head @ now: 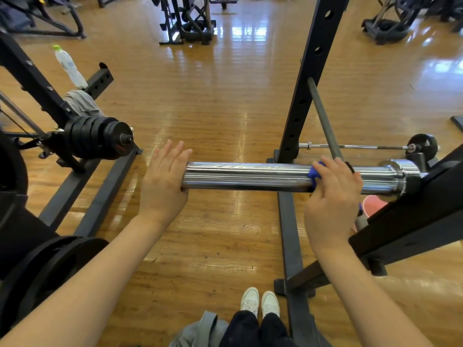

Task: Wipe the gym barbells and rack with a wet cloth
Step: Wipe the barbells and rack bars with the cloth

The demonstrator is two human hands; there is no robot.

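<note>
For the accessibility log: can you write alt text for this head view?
A person's right hand wraps a blue cloth around a chrome barbell sleeve, while the left hand, fingers straight, rests flat against the sleeve's free end. The bar sits in a black rack over a glossy wooden gym floor; white sneakers show below.

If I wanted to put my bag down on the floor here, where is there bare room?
The widest bare patch of wooden floor lies between the loaded plate stack on the left and the black rack upright. More lies under the chrome barbell sleeve, ahead of the white shoes. It is crowded left, by the plates, and right, behind the upright.
</note>
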